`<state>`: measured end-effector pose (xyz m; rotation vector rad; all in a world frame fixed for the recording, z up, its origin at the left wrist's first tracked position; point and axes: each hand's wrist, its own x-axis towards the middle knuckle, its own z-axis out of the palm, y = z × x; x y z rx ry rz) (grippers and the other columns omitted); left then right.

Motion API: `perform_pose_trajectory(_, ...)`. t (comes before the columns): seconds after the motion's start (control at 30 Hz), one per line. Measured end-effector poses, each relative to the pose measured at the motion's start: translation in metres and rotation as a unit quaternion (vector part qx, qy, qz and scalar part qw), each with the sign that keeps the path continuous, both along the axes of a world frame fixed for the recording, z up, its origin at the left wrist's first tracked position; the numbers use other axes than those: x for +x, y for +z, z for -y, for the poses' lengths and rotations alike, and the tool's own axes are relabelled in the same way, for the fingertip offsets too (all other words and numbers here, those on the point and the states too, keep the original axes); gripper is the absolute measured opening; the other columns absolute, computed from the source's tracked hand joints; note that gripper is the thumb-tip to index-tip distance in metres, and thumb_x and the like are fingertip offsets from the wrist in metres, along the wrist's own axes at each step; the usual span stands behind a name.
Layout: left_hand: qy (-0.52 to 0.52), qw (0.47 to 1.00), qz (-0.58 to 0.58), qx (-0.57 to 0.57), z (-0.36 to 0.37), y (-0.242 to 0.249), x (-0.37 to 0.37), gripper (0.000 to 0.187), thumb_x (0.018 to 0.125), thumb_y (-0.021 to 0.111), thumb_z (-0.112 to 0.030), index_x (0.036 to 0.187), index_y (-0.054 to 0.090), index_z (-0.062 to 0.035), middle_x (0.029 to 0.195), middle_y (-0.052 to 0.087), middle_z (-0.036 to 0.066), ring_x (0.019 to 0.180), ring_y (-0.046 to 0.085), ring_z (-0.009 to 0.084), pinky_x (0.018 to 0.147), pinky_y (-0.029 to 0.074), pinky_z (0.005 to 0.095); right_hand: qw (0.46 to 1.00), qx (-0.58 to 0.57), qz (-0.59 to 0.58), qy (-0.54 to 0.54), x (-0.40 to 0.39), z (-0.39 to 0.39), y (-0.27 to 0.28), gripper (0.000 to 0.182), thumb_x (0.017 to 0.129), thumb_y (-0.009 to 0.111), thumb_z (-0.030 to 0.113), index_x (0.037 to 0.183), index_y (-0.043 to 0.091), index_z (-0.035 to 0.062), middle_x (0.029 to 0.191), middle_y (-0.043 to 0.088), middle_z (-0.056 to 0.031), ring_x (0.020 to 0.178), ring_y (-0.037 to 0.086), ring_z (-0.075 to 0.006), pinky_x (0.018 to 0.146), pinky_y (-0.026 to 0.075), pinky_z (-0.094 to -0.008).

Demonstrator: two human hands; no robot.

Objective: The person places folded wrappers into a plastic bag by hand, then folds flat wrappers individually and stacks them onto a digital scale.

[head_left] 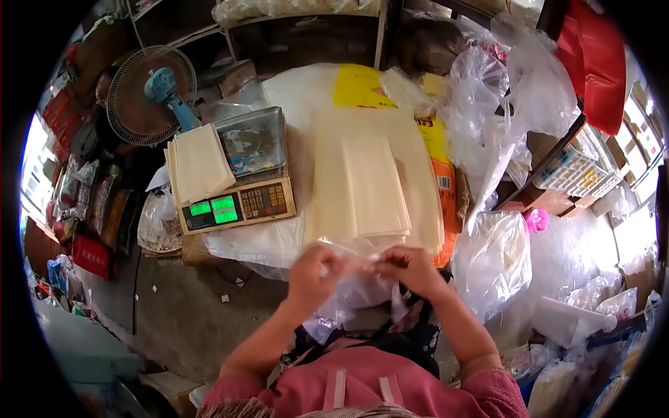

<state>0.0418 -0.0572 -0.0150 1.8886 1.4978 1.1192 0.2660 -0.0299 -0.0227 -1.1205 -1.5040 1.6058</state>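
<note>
Both my hands are at the front edge of the table, pinching the top of a clear plastic bag (348, 298) that hangs over my lap. My left hand (312, 275) is closed on the bag's left side and a little blurred by motion. On the other side my right hand (412, 270) grips the bag's edge between thumb and fingers. Just beyond them lies a narrow stack of thin cream sheets (373, 184), on top of a wider layer of cream sheets (334, 153). More folded cream sheets (198, 164) lie across the left part of a digital scale (265, 202).
A fan (152, 94) stands behind the scale. Yellow and orange printed sacking (446, 188) lies under the sheets at right. Clear plastic bags (481, 104) hang at the right, with another bulky bag (495, 261) below. A white basket (582, 171) stands farther right.
</note>
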Motion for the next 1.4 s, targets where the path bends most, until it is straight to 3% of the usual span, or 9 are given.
perform_pose_trajectory(0.3, -0.005, 0.555, 0.767, -0.323, -0.003, -0.052, -0.025, 0.014, 0.084, 0.05, -0.009, 0.07, 0.048, -0.0112, 0.059, 0.049, -0.001, 0.046, 0.046, 0.0083, 0.043, 0.042, 0.0225, 0.983, -0.096, 0.13, -0.083, 0.062, 0.001, -0.06, 0.016, 0.083, 0.066, 0.012, 0.076, 0.057, 0.0007, 0.066, 0.063, -0.0091, 0.055, 0.061, -0.0148, 0.05, 0.049, -0.0261)
perform_pose_trajectory(0.5, -0.004, 0.746, 0.582, -0.325, 0.0, -0.014, 0.006, 0.016, 0.088, 0.05, -0.016, 0.073, 0.048, -0.0114, 0.059, 0.047, -0.001, 0.042, 0.039, 0.0084, 0.035, 0.028, 0.0246, 0.861, 0.385, 0.218, -0.25, 0.021, 0.024, 0.03, 0.022, 0.078, 0.067, 0.016, 0.09, 0.059, -0.0001, 0.084, 0.065, -0.0134, 0.084, 0.064, -0.0279, 0.076, 0.05, -0.0335)
perform_pose_trajectory(0.7, -0.059, 0.721, 0.641, -0.255, -0.022, 0.04, -0.014, 0.014, 0.088, 0.055, -0.015, 0.076, 0.049, -0.0097, 0.058, 0.045, 0.0, 0.046, 0.045, 0.0129, 0.042, 0.035, 0.0272, 0.812, 0.22, 0.295, 0.452, -0.008, 0.015, -0.054, 0.043, 0.081, 0.061, 0.044, 0.095, 0.06, 0.003, 0.087, 0.063, -0.0199, 0.081, 0.059, -0.0389, 0.072, 0.046, -0.0447)
perform_pose_trajectory(0.83, 0.046, 0.984, 0.122, 0.124, -0.02, 0.031, -0.02, 0.012, 0.085, 0.061, -0.016, 0.087, 0.056, -0.0048, 0.096, 0.059, 0.01, 0.09, 0.056, 0.022, 0.081, 0.045, 0.034, 0.814, 0.228, 0.286, 0.451, 0.006, -0.001, -0.005, 0.052, 0.082, 0.057, 0.055, 0.078, 0.065, 0.0037, 0.072, 0.061, -0.0205, 0.071, 0.06, -0.0366, 0.064, 0.045, -0.0432)
perform_pose_trajectory(1.0, -0.391, 0.869, -0.3, -0.054, -0.01, 0.003, -0.002, 0.025, 0.079, 0.066, -0.028, 0.08, 0.062, -0.0033, 0.097, 0.063, 0.014, 0.118, 0.049, 0.0285, 0.099, 0.039, 0.039, 0.832, -0.05, 0.214, 0.51, 0.02, -0.006, 0.015, 0.048, 0.078, 0.069, 0.043, 0.093, 0.064, -0.0019, 0.071, 0.065, -0.0133, 0.063, 0.062, -0.0227, 0.057, 0.047, -0.0364)
perform_pose_trajectory(1.03, -0.392, 0.899, -0.037, -0.19, -0.01, -0.002, -0.017, 0.025, 0.08, 0.066, -0.028, 0.08, 0.062, -0.003, 0.092, 0.063, 0.013, 0.11, 0.053, 0.0276, 0.095, 0.042, 0.0378, 0.822, -0.136, 0.149, 0.533, 0.036, -0.008, 0.017, 0.047, 0.078, 0.071, 0.04, 0.095, 0.064, -0.0023, 0.072, 0.066, -0.0119, 0.063, 0.062, -0.0206, 0.056, 0.048, -0.0355)
perform_pose_trajectory(1.1, -0.299, 0.729, 0.466, -0.402, -0.016, -0.004, -0.052, 0.026, 0.082, 0.066, -0.028, 0.08, 0.061, -0.0023, 0.082, 0.064, 0.012, 0.093, 0.061, 0.0258, 0.086, 0.048, 0.0354, 0.905, -0.119, -0.094, 0.397, 0.079, -0.009, -0.001, 0.039, 0.079, 0.072, 0.031, 0.099, 0.063, -0.0011, 0.075, 0.064, -0.0072, 0.063, 0.061, -0.0135, 0.055, 0.048, -0.0275)
perform_pose_trajectory(1.27, -0.031, 0.677, 0.703, -0.216, -0.049, 0.026, 0.003, 0.014, 0.081, 0.065, -0.013, 0.08, 0.06, -0.0004, 0.062, 0.059, 0.008, 0.051, 0.059, 0.0219, 0.061, 0.052, 0.0333, 0.928, -0.097, -0.338, -0.125, 0.059, -0.026, 0.011, 0.019, 0.083, 0.062, 0.006, 0.1, 0.062, -0.0009, 0.078, 0.064, -0.0056, 0.065, 0.061, -0.014, 0.057, 0.05, -0.0276)
perform_pose_trajectory(1.4, 0.055, 0.948, 0.177, -0.257, -0.103, -0.078, 0.003, 0.021, 0.074, 0.06, -0.007, 0.09, 0.062, 0.0052, 0.067, 0.063, 0.014, 0.059, 0.064, 0.0237, 0.061, 0.052, 0.0355, 0.965, -0.004, 0.071, -0.252, 0.063, -0.082, -0.112, 0.014, 0.087, 0.055, 0.008, 0.096, 0.062, 0.0007, 0.08, 0.063, -0.0046, 0.07, 0.061, -0.0175, 0.06, 0.05, -0.0298)
